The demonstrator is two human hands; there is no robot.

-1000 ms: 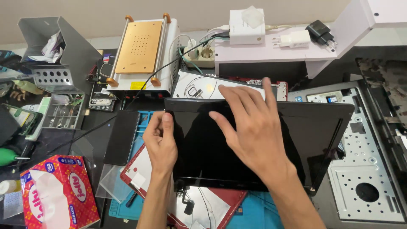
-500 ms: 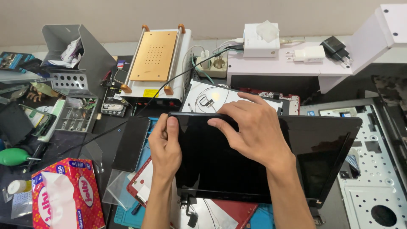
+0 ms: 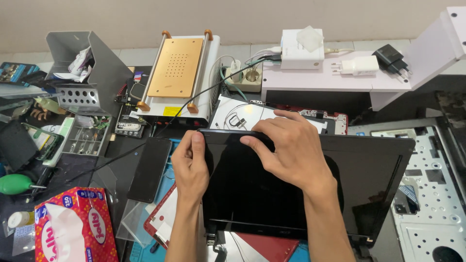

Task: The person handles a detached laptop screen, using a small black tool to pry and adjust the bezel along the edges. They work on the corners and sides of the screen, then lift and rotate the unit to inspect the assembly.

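At the middle of the counter (image 3: 121,160) lies the laptop screen panel (image 3: 301,189), glossy black face up, resting over a red mat (image 3: 262,245) and loose cables. The left hand (image 3: 190,167) grips its left edge, thumb over the top corner. The right hand (image 3: 291,150) lies spread on the upper bezel, fingertips hooked at the top edge and not closed around anything (whether they are under the frame cannot be told). To do this well, pressure seems best kept on the frame, not the glass, working evenly along the edge. Just left lies a dark phone (image 3: 149,169); farther off, a heating plate (image 3: 175,68), tissue box (image 3: 75,225) and white laptop chassis (image 3: 427,204).
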